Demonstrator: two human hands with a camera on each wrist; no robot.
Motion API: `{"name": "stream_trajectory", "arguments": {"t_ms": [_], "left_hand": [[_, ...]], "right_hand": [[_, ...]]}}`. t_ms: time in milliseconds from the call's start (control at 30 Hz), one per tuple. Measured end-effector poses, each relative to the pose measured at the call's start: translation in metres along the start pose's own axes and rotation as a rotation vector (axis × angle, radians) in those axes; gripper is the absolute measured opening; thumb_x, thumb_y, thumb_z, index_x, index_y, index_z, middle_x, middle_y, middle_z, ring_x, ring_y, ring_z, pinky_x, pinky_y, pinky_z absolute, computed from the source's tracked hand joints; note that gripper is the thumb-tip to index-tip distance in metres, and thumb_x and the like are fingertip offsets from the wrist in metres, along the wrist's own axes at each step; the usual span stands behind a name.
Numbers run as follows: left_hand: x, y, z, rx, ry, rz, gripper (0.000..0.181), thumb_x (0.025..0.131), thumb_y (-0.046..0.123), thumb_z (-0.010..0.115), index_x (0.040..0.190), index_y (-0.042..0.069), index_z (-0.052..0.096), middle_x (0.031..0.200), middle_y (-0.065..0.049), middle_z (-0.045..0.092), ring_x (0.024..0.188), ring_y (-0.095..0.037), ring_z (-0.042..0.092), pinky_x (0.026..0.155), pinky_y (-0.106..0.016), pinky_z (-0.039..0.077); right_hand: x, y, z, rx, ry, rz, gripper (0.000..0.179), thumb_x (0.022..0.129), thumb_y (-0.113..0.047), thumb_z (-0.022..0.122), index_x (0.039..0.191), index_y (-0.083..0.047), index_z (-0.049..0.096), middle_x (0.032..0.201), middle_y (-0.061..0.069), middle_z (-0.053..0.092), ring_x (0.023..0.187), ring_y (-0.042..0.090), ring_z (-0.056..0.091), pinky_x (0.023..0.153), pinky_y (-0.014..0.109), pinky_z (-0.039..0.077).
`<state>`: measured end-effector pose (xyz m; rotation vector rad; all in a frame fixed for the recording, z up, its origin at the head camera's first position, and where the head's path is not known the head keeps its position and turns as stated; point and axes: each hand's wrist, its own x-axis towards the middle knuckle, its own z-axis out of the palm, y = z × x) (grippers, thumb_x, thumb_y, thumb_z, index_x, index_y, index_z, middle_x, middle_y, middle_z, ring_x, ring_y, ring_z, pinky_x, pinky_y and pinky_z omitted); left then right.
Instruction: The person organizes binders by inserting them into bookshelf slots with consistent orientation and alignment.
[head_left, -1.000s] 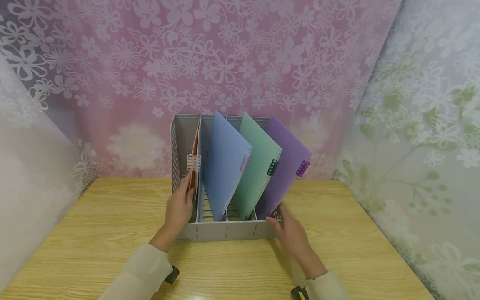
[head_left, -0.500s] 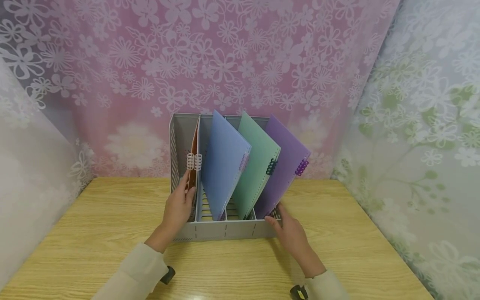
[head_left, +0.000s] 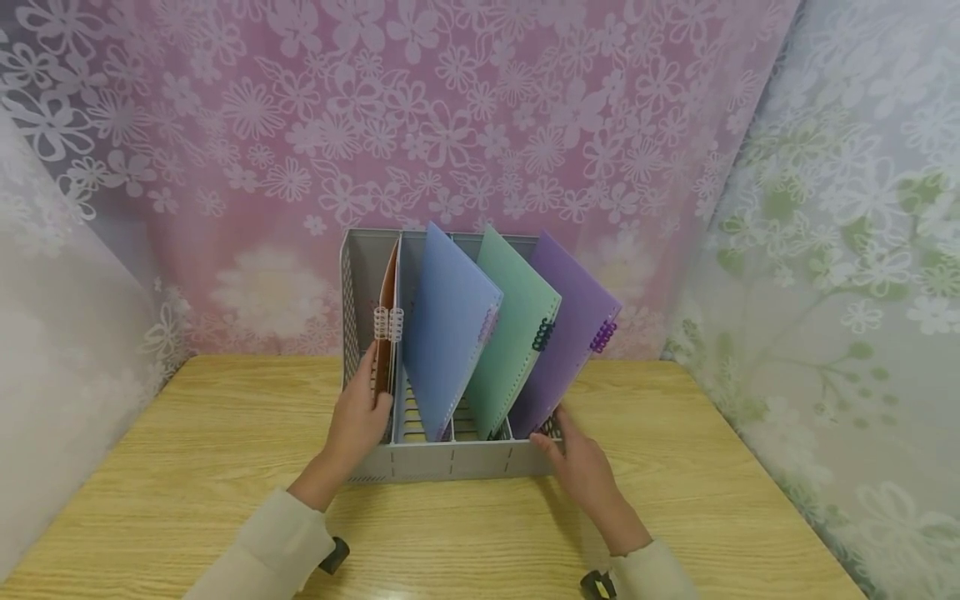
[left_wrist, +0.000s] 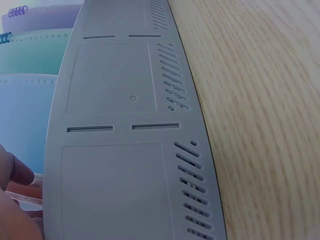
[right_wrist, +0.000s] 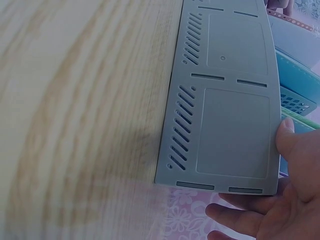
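Note:
A grey file organizer (head_left: 480,461) with upright dividers stands on the table. My left hand (head_left: 358,419) reaches into its leftmost compartment and pinches an orange-brown notebook (head_left: 384,367) with white binding rings near its lower front edge, the thumb on the right side. In the left wrist view, the left thumb and fingers (left_wrist: 20,172) show beside this notebook (left_wrist: 25,190). My right hand (head_left: 585,467) grips the organizer's front right corner. Its thumb lies at the rim and its fingers are along the outer side, as the right wrist view (right_wrist: 300,170) shows.
Blue (head_left: 450,333), green (head_left: 517,333) and purple (head_left: 562,333) ring notebooks lean to the right in the other compartments, their front edges jutting up. A pink flowered curtain (head_left: 480,108) hangs behind the wooden table (head_left: 247,450), and pale flowered cloth flanks it.
My left thumb has slid slightly down the orange-brown notebook, and more of its orange side shows. The right hand and the organizer stay put.

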<state>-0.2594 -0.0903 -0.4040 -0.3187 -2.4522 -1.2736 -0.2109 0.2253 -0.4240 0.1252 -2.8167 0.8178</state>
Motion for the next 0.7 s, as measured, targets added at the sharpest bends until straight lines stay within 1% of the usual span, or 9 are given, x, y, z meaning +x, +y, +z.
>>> {"name": "stream_trajectory", "arguments": {"t_ms": [100,167,200,267,300,367,400,467,700], "left_hand": [[-0.001,0.0,-0.001,-0.011,0.002,-0.01,0.072,0.092,0.0,0.044,0.156,0.009,0.012,0.156,-0.017,0.028,0.054,-0.018,0.035,0.043,-0.027,0.036],[-0.001,-0.001,-0.002,-0.021,0.006,-0.016,0.072,0.093,0.0,0.043,0.157,0.01,0.011,0.158,-0.016,0.023,0.054,-0.017,0.034,0.045,-0.03,0.037],[-0.002,-0.002,-0.002,-0.026,0.01,-0.014,0.072,0.093,0.0,0.043,0.157,0.011,0.01,0.158,-0.016,0.022,0.059,-0.02,0.043,0.051,-0.031,0.041],[-0.002,-0.003,-0.003,-0.039,0.013,-0.01,0.072,0.094,0.0,0.042,0.157,0.012,0.009,0.16,-0.015,0.019,0.086,-0.029,0.059,0.072,-0.04,0.051],[-0.003,-0.004,-0.004,-0.046,0.013,-0.006,0.072,0.094,0.0,0.042,0.157,0.012,0.009,0.16,-0.014,0.017,0.108,-0.033,0.056,0.087,-0.045,0.05],[-0.003,-0.006,-0.005,-0.056,0.018,0.012,0.071,0.094,0.0,0.042,0.157,0.01,0.009,0.16,-0.016,0.015,0.139,-0.036,0.031,0.109,-0.053,0.033],[-0.004,-0.006,-0.006,-0.056,0.023,0.022,0.071,0.094,-0.001,0.042,0.156,0.009,0.01,0.16,-0.017,0.015,0.146,-0.036,0.016,0.114,-0.056,0.023],[-0.005,-0.008,-0.007,-0.053,0.034,0.035,0.07,0.093,0.0,0.043,0.156,0.007,0.011,0.159,-0.018,0.016,0.146,-0.036,0.014,0.115,-0.058,0.018],[-0.009,-0.016,-0.014,-0.027,0.074,0.091,0.068,0.091,0.0,0.047,0.153,0.0,0.018,0.155,-0.02,0.024,0.143,-0.039,0.02,0.113,-0.06,0.022]], "right_hand": [[0.001,0.0,0.001,-0.002,-0.003,0.001,0.076,0.098,-0.046,0.052,0.151,0.002,0.027,0.138,0.031,0.046,0.115,0.05,0.053,0.095,0.059,0.044],[0.003,0.001,0.002,-0.002,-0.006,0.001,0.076,0.098,-0.046,0.053,0.151,0.002,0.027,0.138,0.031,0.046,0.116,0.05,0.053,0.096,0.059,0.044],[0.004,0.001,0.002,0.0,-0.007,0.001,0.076,0.098,-0.046,0.053,0.151,0.002,0.027,0.138,0.031,0.046,0.117,0.05,0.053,0.096,0.059,0.044],[0.005,0.001,0.003,0.004,-0.012,0.002,0.076,0.098,-0.045,0.054,0.151,0.002,0.026,0.139,0.031,0.045,0.118,0.049,0.052,0.097,0.058,0.044],[0.006,0.001,0.003,0.006,-0.013,0.0,0.076,0.098,-0.044,0.054,0.151,0.002,0.026,0.14,0.031,0.045,0.119,0.049,0.051,0.097,0.058,0.043],[0.007,0.002,0.003,0.005,-0.017,0.0,0.076,0.098,-0.043,0.055,0.151,0.003,0.025,0.14,0.031,0.044,0.12,0.049,0.051,0.097,0.059,0.043],[0.007,0.002,0.003,0.006,-0.019,0.002,0.076,0.098,-0.043,0.055,0.151,0.003,0.025,0.14,0.031,0.044,0.12,0.049,0.051,0.097,0.059,0.043],[0.007,0.004,0.003,-0.001,-0.024,0.007,0.076,0.098,-0.043,0.055,0.151,0.003,0.025,0.14,0.031,0.044,0.119,0.049,0.051,0.097,0.059,0.043],[0.007,0.015,0.001,-0.01,-0.053,0.013,0.077,0.099,-0.051,0.048,0.152,0.0,0.025,0.145,0.028,0.039,0.125,0.049,0.046,0.103,0.059,0.038]]}}
